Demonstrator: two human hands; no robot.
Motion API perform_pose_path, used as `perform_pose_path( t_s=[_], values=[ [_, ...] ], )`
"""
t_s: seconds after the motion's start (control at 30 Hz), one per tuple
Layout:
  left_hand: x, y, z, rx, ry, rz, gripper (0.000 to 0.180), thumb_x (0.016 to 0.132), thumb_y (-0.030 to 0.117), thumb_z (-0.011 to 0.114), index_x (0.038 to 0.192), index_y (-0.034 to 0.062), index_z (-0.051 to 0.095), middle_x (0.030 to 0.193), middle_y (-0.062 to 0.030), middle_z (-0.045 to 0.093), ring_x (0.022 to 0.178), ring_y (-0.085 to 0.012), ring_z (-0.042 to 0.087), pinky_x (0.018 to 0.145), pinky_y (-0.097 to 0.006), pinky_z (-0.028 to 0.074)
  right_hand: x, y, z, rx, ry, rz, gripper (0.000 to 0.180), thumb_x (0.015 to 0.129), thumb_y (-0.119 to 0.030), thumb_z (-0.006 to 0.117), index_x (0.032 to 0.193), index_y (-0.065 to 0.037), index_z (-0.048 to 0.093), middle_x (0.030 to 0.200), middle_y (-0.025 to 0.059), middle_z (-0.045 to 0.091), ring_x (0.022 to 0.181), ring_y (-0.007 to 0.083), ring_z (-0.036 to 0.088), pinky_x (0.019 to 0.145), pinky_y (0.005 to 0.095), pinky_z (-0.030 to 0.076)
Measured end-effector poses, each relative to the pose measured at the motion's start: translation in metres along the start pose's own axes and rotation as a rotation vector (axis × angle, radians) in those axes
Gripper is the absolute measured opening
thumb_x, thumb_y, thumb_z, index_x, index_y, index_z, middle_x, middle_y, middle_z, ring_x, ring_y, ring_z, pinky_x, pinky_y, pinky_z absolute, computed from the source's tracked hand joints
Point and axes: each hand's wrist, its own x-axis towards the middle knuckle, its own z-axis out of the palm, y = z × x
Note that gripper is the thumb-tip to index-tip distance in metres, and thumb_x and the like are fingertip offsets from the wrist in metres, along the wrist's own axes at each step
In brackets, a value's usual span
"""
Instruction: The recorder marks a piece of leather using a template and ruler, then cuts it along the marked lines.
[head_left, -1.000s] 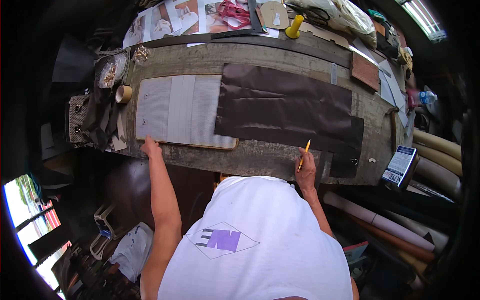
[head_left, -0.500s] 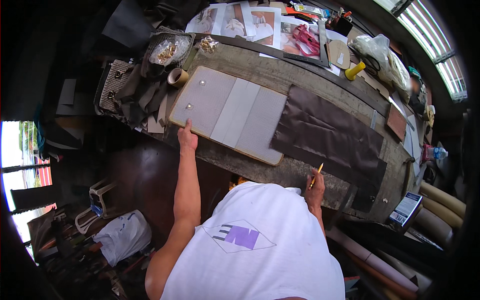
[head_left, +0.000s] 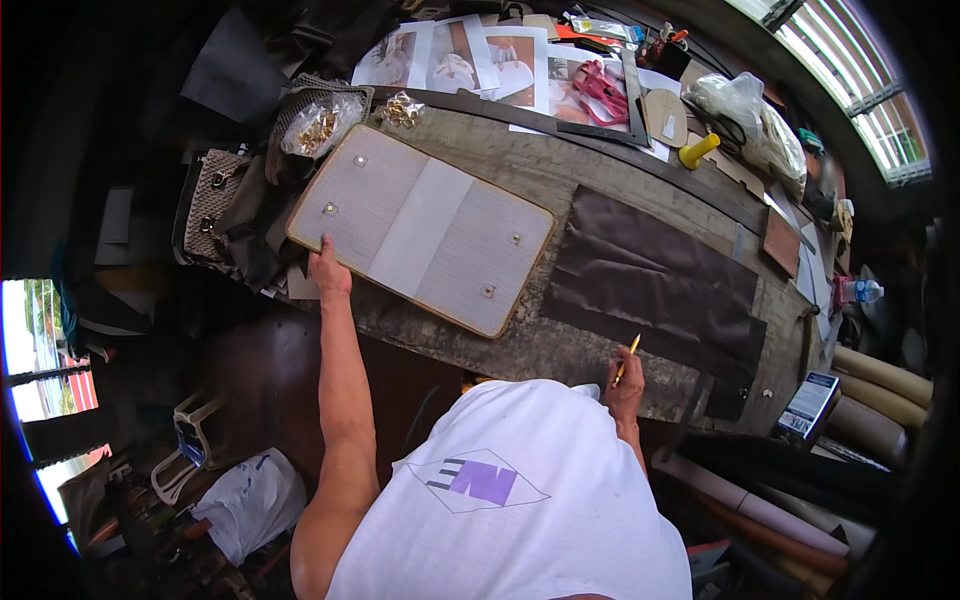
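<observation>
A pale woven bag panel (head_left: 480, 235) with rounded corners, a tan edge and a smooth grey band (head_left: 420, 222) across its middle lies tilted on the worktable. Metal fasteners show near both of its ends. My left hand (head_left: 329, 272) grips its near left corner, thumb on top and the other fingers hidden beneath. To the panel's right a creased dark brown sheet (head_left: 655, 275) lies flat, apart from it. At the table's near edge, my right hand (head_left: 625, 388) is closed round a yellow pencil (head_left: 627, 360), which points up and away from me.
Printed pictures (head_left: 455, 62), a dark metal square (head_left: 636, 100) and a yellow spool (head_left: 697, 151) lie along the table's far side. Bags of brass hardware (head_left: 322, 128) and a woven bag (head_left: 212, 200) sit at left. Material rolls (head_left: 880, 392) stand at right.
My left hand has drawn the panel leftward, off the brown sheet's edge. The panel's right end with its fasteners now shows. The right hand keeps the pencil, nearly in place.
</observation>
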Motion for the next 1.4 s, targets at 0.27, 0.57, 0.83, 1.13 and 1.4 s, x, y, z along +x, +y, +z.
perform_pose_path(
  t_s=[0.27,0.57,0.83,1.13,1.4],
  values=[
    [0.023,0.018,0.050,-0.050,-0.108,0.023,0.039,0.095,0.018,0.063,0.127,-0.0025,0.053,0.126,-0.0110,0.058,0.112,-0.0256,0.057,0.099,-0.041,0.044,-0.005,-0.002,-0.005,-0.054,0.066,0.061,0.031,0.087,0.002,0.064,0.117,-0.002,0.059,0.104,0.0166,0.063,0.093,0.0318,0.065,0.080,0.0378,0.053],
    [0.094,0.022,0.147,-0.131,-0.253,0.086,0.031,0.091,0.020,0.069,0.114,-0.0001,0.062,0.115,-0.0050,0.063,0.101,-0.0191,0.057,0.093,-0.035,0.046,-0.003,-0.009,-0.016,-0.049,0.075,0.123,0.028,0.089,0.001,0.062,0.116,0.000,0.059,0.104,0.0170,0.061,0.093,0.0324,0.064,0.080,0.0373,0.052],
    [0.145,-0.036,0.167,0.317,0.091,-0.105,0.045,0.094,0.016,0.061,0.126,-0.0130,0.050,0.128,-0.0191,0.057,0.113,-0.0300,0.057,0.101,-0.039,0.045,-0.027,0.013,-0.032,-0.102,0.186,0.215,0.024,0.094,-0.007,0.059,0.117,0.000,0.059,0.103,0.0183,0.063,0.093,0.0357,0.064,0.078,0.0397,0.052],
    [-0.139,-0.122,0.247,1.558,-0.630,0.081,0.062,0.098,0.042,0.053,0.144,0.0028,0.038,0.145,-0.0207,0.033,0.139,-0.0384,0.026,0.111,-0.056,0.028,-0.052,0.043,-0.036,-0.067,0.297,0.300,0.024,0.095,-0.009,0.057,0.118,-0.002,0.059,0.101,0.0195,0.063,0.091,0.0362,0.064,0.078,0.0400,0.051],
    [-0.238,-0.207,0.253,1.578,-0.747,0.770,0.050,0.098,0.028,0.054,0.141,0.0061,0.045,0.151,-0.0164,0.034,0.144,-0.0372,0.021,0.114,-0.056,0.018,-0.094,0.125,-0.091,-0.420,0.453,0.461,0.040,0.088,-0.015,0.067,0.124,-0.004,0.055,0.102,0.0188,0.059,0.097,0.0387,0.056,0.085,0.0462,0.046]
  ],
)
